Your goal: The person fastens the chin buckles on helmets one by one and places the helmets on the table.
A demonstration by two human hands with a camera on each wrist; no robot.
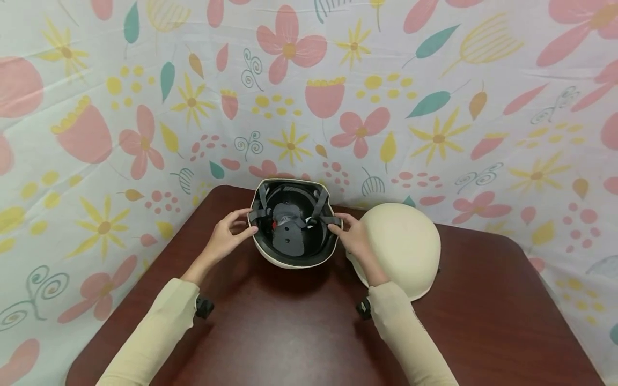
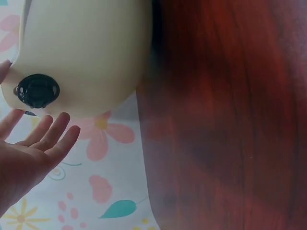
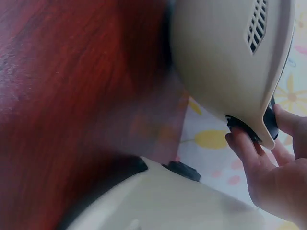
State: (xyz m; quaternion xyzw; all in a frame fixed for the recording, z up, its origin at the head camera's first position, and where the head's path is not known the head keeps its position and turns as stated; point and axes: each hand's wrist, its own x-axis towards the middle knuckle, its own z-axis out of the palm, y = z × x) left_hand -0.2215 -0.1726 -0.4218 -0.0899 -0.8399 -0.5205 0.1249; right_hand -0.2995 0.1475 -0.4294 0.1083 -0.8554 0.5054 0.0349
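Note:
A cream helmet (image 1: 288, 231) is upturned over the back of the table, its black lining, grey pad and dark straps facing me. My left hand (image 1: 226, 234) holds its left rim, thumb at the edge. In the left wrist view, the fingers of that hand (image 2: 33, 148) reach along the shell near a round black knob (image 2: 38, 90). My right hand (image 1: 354, 236) grips the opposite rim; the right wrist view shows its thumb at the edge and fingertips against a black side knob (image 3: 243, 129). A second cream helmet (image 1: 403, 244) lies dome up beside my right forearm.
The reddish-brown wooden table (image 1: 289, 343) has a rounded far edge. Right behind it hangs a white cloth (image 1: 299, 161) printed with flowers. Small black devices (image 1: 204, 307) are strapped at both wrists, below cream sleeves (image 1: 154, 332).

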